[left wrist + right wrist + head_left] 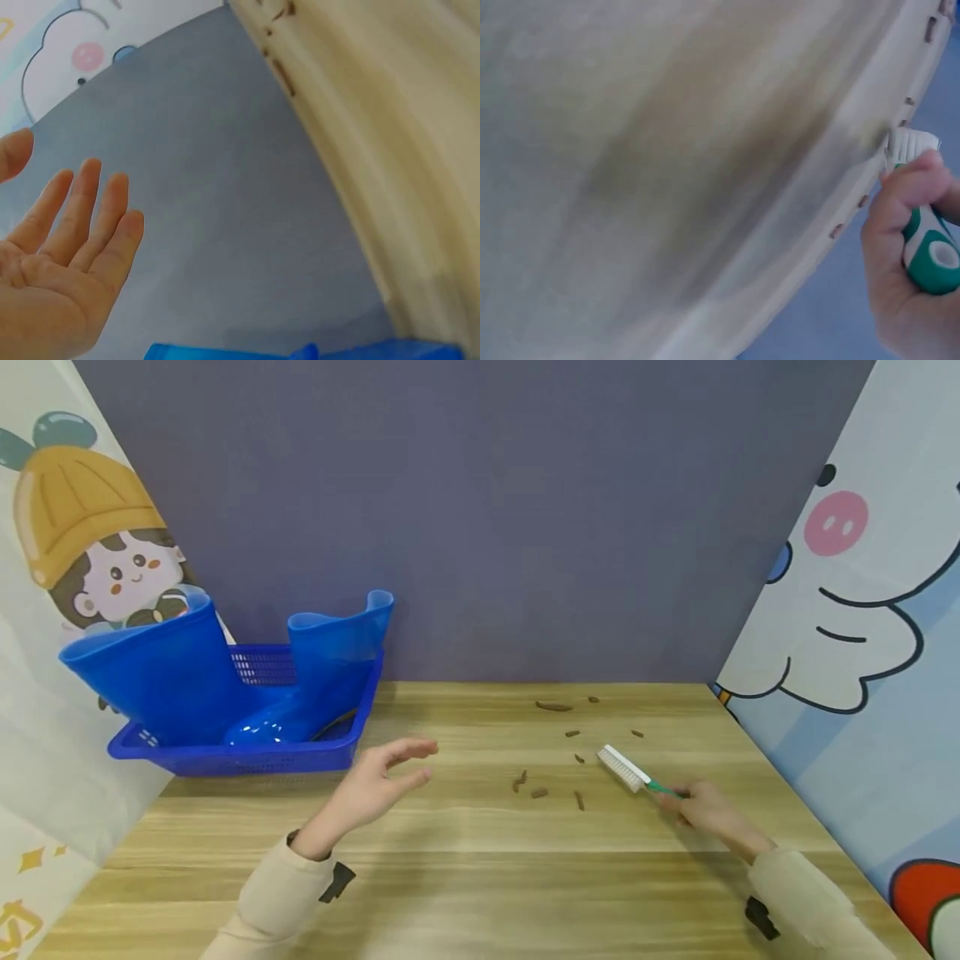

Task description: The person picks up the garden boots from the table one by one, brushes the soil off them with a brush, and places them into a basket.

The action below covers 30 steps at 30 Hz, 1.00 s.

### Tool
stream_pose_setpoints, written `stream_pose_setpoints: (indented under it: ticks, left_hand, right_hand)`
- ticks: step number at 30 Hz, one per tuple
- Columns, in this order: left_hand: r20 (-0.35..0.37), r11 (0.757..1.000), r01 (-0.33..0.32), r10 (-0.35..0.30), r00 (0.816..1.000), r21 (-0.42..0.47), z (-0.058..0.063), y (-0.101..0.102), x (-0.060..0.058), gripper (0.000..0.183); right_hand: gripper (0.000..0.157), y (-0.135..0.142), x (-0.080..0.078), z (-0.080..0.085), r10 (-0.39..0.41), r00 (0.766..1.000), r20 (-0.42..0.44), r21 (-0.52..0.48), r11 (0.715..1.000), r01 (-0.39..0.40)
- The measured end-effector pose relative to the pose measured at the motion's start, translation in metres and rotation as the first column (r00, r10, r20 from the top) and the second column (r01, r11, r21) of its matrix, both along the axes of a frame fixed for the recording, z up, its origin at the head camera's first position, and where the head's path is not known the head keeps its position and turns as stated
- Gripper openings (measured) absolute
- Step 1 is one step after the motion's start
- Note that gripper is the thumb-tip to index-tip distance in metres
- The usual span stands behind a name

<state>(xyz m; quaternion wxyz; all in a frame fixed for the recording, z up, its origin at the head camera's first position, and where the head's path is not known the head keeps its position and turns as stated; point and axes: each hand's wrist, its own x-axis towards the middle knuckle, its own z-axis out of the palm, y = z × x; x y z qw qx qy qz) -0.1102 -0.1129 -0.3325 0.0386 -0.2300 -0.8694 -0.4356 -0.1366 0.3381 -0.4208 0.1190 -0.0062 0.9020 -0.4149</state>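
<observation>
My right hand (pixel 705 812) grips the green handle of a white-bristled brush (pixel 624 768), whose head points up and left toward the scattered bits. In the right wrist view, the fingers wrap the green and white handle (pixel 932 259). Small brown pieces (pixel 539 792) lie strewn over the wooden table, several of them left of the brush. Held in the air over the table, my left hand (pixel 367 789) has its thumb and fingers apart with nothing between them. The left wrist view shows its palm and spread fingers (pixel 71 225).
At the left back stands a blue plastic basket (pixel 247 762) holding two blue rain boots (pixel 341 643). A grey panel (pixel 480 527) rises along the table's back edge. Cartoon-printed walls (pixel 847 635) border the left and right sides of the wooden table (pixel 480 893).
</observation>
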Motion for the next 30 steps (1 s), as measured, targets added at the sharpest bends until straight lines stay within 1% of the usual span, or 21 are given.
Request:
stream_pose_setpoints:
  ticks: [3, 4, 5, 8, 10, 12, 15, 19, 21, 23, 28, 30]
  left_hand:
    - [0.029, 0.999, 0.042, -0.042, 0.999, -0.012, -0.007, 0.003, 0.000, 0.034]
    - [0.038, 0.999, 0.051, -0.050, 0.998, -0.014, -0.007, 0.003, 0.000, 0.034]
    - [0.044, 0.998, 0.059, -0.058, 0.997, -0.017, -0.008, 0.004, 0.001, 0.034]
    - [0.058, 0.996, 0.085, -0.084, 0.995, -0.028, -0.010, 0.003, 0.000, 0.034]
    - [0.060, 0.994, 0.102, -0.100, 0.993, -0.037, -0.011, 0.002, 0.000, 0.034]
    - [0.067, 0.992, 0.116, -0.112, 0.991, -0.045, -0.015, 0.000, -0.002, 0.034]
    - [0.086, 0.992, 0.117, -0.112, 0.990, -0.052, -0.020, -0.001, -0.003, 0.034]
    - [0.112, 0.992, 0.118, -0.112, 0.987, -0.049, -0.030, -0.005, -0.004, 0.034]
    - [0.118, 0.991, 0.124, -0.118, 0.986, -0.045, -0.034, -0.007, -0.005, 0.034]
    - [0.120, 0.991, 0.127, -0.121, 0.985, -0.039, -0.037, -0.008, -0.005, 0.034]
    - [0.125, 0.990, 0.138, -0.132, 0.983, -0.036, -0.042, -0.011, -0.005, 0.034]
    - [0.136, 0.989, 0.140, -0.132, 0.982, -0.048, -0.041, -0.012, -0.006, 0.036]
  right_hand:
    - [0.031, -0.002, -0.003, -0.005, -0.016, 0.999, 0.046, -0.013, 1.000, 0.017]
    - [0.030, -0.002, -0.005, -0.007, -0.017, 0.999, 0.048, -0.013, 1.000, 0.018]
    - [0.029, -0.003, -0.007, -0.009, -0.005, 0.999, 0.034, 0.005, 1.000, 0.005]
    - [0.029, -0.005, -0.011, -0.013, 0.048, 0.998, -0.035, 0.107, 0.993, -0.044]
    - [0.027, -0.005, -0.014, -0.014, 0.085, 0.992, -0.092, 0.196, 0.978, -0.066]
    - [0.030, -0.007, -0.013, -0.013, 0.114, 0.983, -0.143, 0.274, 0.959, -0.071]
    - [0.031, -0.009, -0.012, -0.011, 0.134, 0.973, -0.190, 0.339, 0.939, -0.063]
    - [0.023, -0.011, -0.009, -0.011, 0.160, 0.963, -0.219, 0.421, 0.905, -0.055]
    - [0.019, -0.012, -0.007, -0.011, 0.163, 0.962, -0.219, 0.444, 0.895, -0.051]
    - [0.019, -0.013, -0.004, -0.012, 0.163, 0.963, -0.213, 0.452, 0.891, -0.050]
    - [0.025, -0.011, 0.001, -0.014, 0.153, 0.960, -0.233, 0.435, 0.900, -0.038]
    - [0.029, -0.012, 0.004, -0.011, 0.141, 0.964, -0.224, 0.434, 0.900, -0.031]
